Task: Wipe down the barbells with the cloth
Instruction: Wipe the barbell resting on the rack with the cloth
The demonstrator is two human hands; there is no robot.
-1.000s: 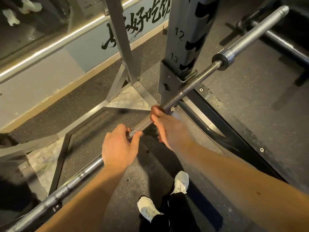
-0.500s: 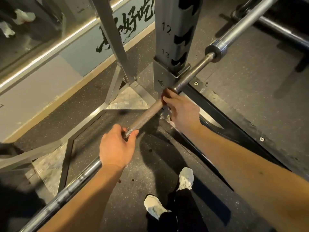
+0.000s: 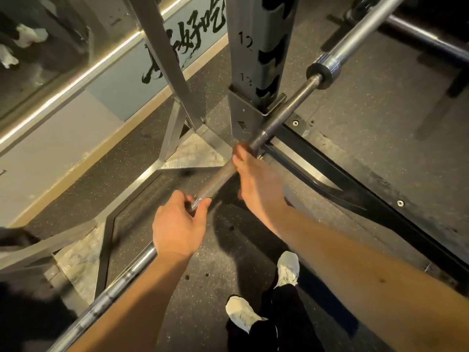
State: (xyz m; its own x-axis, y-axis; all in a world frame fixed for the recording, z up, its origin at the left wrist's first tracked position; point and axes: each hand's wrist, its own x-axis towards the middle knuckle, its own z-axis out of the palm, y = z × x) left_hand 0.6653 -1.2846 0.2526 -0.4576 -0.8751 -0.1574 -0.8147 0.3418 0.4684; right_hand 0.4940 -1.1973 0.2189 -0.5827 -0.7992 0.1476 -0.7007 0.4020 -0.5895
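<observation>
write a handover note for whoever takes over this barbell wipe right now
Left grip: wrapped round the barbell shaft, near side.
Right grip: curled over the shaft further along, just short of the rack upright.
Barbell rests in the upright's hook, sleeve beyond it.
Cloth: none visible; may be under the right grip.
Done: cannot tell how much is wiped.
Left: probably the shaft past the hook and the sleeve.

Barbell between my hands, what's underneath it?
Dark speckled floor lies under the barbell. The left hand and right hand cover the bar where they grip it, so anything inside their grip is hidden.
</observation>
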